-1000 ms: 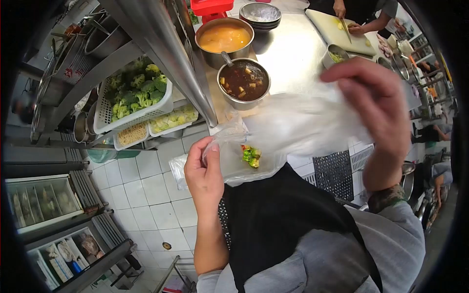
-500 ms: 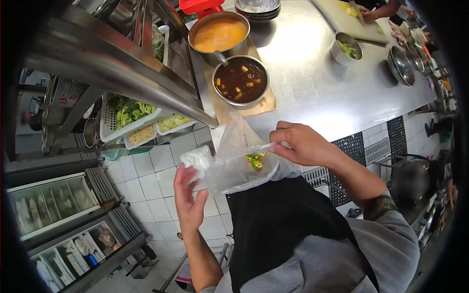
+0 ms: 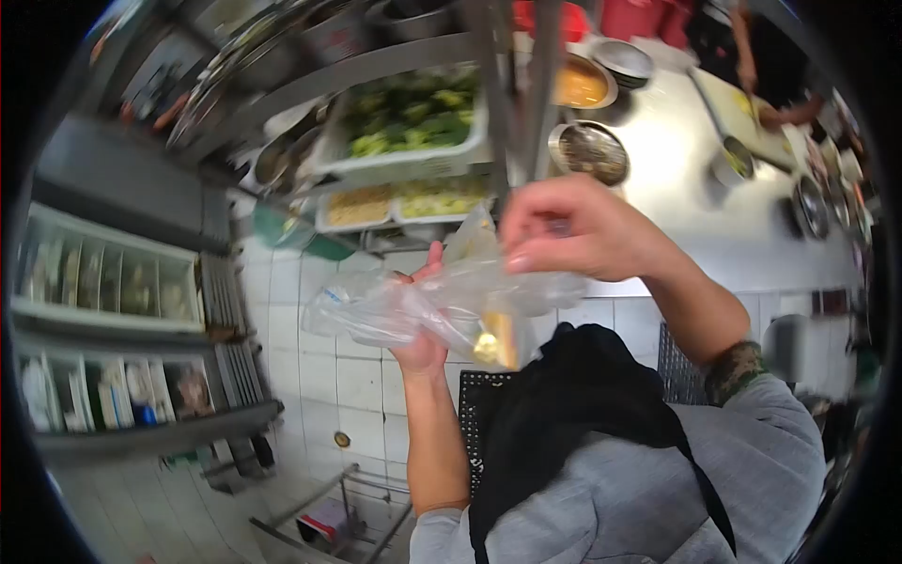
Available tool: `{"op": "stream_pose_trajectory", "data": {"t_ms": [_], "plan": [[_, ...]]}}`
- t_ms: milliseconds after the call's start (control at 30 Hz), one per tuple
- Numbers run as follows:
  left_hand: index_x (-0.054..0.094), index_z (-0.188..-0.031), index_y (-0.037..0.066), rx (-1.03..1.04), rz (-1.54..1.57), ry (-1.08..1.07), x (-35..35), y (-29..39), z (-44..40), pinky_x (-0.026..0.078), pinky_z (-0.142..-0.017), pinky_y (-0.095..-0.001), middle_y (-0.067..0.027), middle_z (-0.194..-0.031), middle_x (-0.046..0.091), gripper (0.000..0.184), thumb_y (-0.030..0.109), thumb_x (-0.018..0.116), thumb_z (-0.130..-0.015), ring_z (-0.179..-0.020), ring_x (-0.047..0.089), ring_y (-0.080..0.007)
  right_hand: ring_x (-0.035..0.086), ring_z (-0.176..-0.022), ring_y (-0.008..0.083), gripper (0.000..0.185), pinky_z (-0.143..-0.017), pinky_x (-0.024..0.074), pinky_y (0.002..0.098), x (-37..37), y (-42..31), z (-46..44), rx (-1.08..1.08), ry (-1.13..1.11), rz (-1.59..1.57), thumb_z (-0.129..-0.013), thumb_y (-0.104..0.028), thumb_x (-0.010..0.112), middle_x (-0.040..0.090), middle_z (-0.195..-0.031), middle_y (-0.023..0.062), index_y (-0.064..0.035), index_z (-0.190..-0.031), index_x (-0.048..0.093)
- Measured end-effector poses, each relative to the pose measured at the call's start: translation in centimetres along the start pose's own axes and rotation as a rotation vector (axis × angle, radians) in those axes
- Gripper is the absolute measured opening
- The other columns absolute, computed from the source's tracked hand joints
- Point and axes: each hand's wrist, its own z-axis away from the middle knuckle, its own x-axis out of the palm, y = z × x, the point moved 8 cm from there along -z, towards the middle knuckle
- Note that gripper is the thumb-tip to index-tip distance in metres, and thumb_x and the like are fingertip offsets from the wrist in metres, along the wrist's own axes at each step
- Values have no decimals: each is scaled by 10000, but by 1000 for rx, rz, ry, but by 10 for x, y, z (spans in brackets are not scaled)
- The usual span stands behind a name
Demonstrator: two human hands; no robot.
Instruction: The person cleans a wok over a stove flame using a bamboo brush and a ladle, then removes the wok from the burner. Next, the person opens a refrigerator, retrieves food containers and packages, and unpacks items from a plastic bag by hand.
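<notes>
A clear plastic bag [image 3: 381,315] stretches between my two hands in front of my apron. My left hand [image 3: 423,350] is behind and around its left part, fingertips showing above the film and the rest partly covered by it. My right hand [image 3: 578,226] pinches the bag's upper right part between thumb and fingers, a little blurred. Low in the bag, a shiny gold and yellowish item [image 3: 495,343] shows through the plastic; its kind is unclear.
A steel worktable [image 3: 691,207] bears a pot of orange liquid [image 3: 578,85], a bowl of dark liquid [image 3: 590,153] and stacked bowls [image 3: 625,61]. Broccoli fills a white basket [image 3: 404,127] on the rack. Refrigerated bins [image 3: 113,268] stand left. Another person's hand [image 3: 775,115] works at a cutting board.
The view has swung left, towards the rack. My left hand, open beside the bag before, has come up against it and holds it. The bag is stretched further left; my right hand keeps its pinch.
</notes>
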Motion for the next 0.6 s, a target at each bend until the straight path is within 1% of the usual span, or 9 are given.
{"op": "stream_pose_trajectory", "data": {"t_ms": [67, 167, 200, 300, 333, 367, 433, 533, 600], "plan": [[534, -1086, 70, 113, 123, 106, -22, 60, 22, 383, -1086, -455, -69, -1013, 652, 209, 243, 475, -983, -1124, 592, -259, 423, -633, 10, 257, -544, 324, 195, 35, 15, -7, 2, 68, -183, -857, -299, 747, 518, -696, -68, -67, -925, 661], [538, -1055, 38, 304, 252, 198, -110, 137, 64, 347, -1117, -440, 4, -818, 589, 182, 175, 441, -984, -985, 610, -179, 425, -635, 8, 328, -541, 320, 193, 99, 33, -22, 154, -7, -347, -847, -301, 757, 508, -698, -75, -55, -1044, 668], [518, -962, 87, 308, 488, 429, -150, 153, 81, 457, -953, -393, 38, -683, 454, 154, 235, 481, -986, -719, 545, -131, 444, -646, 24, 410, -551, 342, 204, 125, 47, -24, 228, -116, -257, -839, -337, 759, 500, -694, -68, -43, -1105, 654], [489, -846, 101, 405, 691, 279, -215, 219, 130, 461, -800, -254, 46, -622, 408, 159, 183, 484, -982, -606, 461, -77, 514, -659, 104, 631, -570, 408, 275, 208, 128, -4, 380, -473, 208, -800, -456, 763, 542, -696, -18, -6, -1216, 612], [460, -766, 119, 428, 609, 458, -223, 235, 150, 390, -650, -194, 48, -565, 336, 229, 177, 503, -983, -537, 368, -59, 531, -656, 139, 611, -572, 417, 309, 233, 160, 13, 433, -588, 259, -788, -483, 762, 582, -726, 25, -13, -1158, 639], [460, -753, 122, 435, 493, 483, -225, 252, 166, 375, -630, -196, 48, -560, 330, 249, 195, 510, -986, -531, 351, -57, 548, -653, 175, 595, -574, 426, 343, 252, 193, 30, 484, -697, 315, -776, -511, 760, 622, -756, 67, -20, -1099, 666], [460, -726, 128, 432, 279, 514, -231, 288, 189, 346, -592, -199, 47, -550, 319, 292, 230, 523, -991, -519, 316, -52, 614, -716, 213, 454, -638, 482, 359, 287, 244, 58, 511, -917, 440, -790, -453, 748, 672, -901, 141, -24, -927, 695], [467, -723, 130, 495, 374, 213, -249, 333, 202, 339, -582, -243, 53, -561, 322, 309, 266, 554, -986, -509, 302, -62, 633, -753, 248, 356, -685, 502, 373, 313, 274, 53, 513, -771, 420, -784, -364, 727, 669, -903, 149, -12, -803, 674], [492, -738, 120, 499, 288, 340, -256, 336, 208, 364, -609, -263, 37, -571, 321, 298, 279, 579, -975, -521, 317, -76, 628, -741, 266, 298, -676, 495, 387, 321, 264, 20, 97, -366, 400, -760, -291, 704, 661, -859, 163, -2, -819, 664]]}}
